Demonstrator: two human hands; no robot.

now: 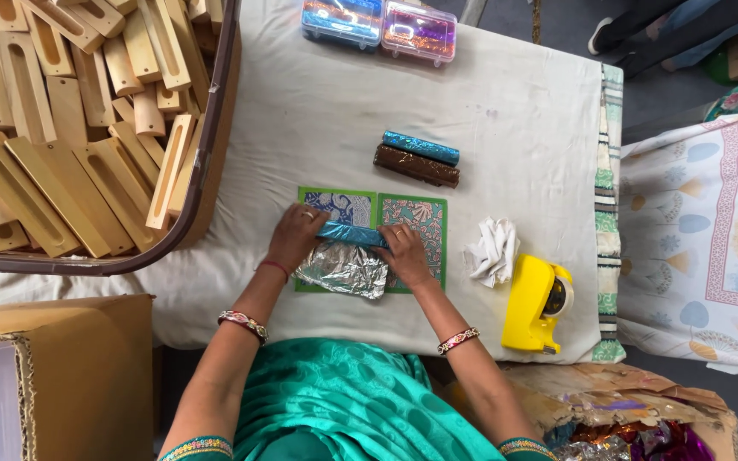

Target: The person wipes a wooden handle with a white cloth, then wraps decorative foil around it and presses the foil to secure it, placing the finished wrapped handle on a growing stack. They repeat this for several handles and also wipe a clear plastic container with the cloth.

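Two wrapped bars [418, 157], two glitter boxes [379, 26], one tape dispenser [536, 304]

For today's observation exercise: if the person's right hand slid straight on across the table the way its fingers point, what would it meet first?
The right hand points away from the body; past the blue roll it holds, it would probably first meet the brown wrapped bar.

- A table [506, 111] with a white cloth over it fills the middle.
- The cloth has a striped green edge [612, 213] on the right side.
- Beside it, on the right, is another cloth with flowers and a pink border [711, 230].
- The floor [668, 94] between them is dark grey.
- A big brown tub [207, 171] on the left is full of pale wooden blocks [61, 128].
- A brown cardboard box [87, 367] sits at the bottom left.
- Another open box with shiny paper [642, 427] sits at the bottom right.
- The light is soft and even.
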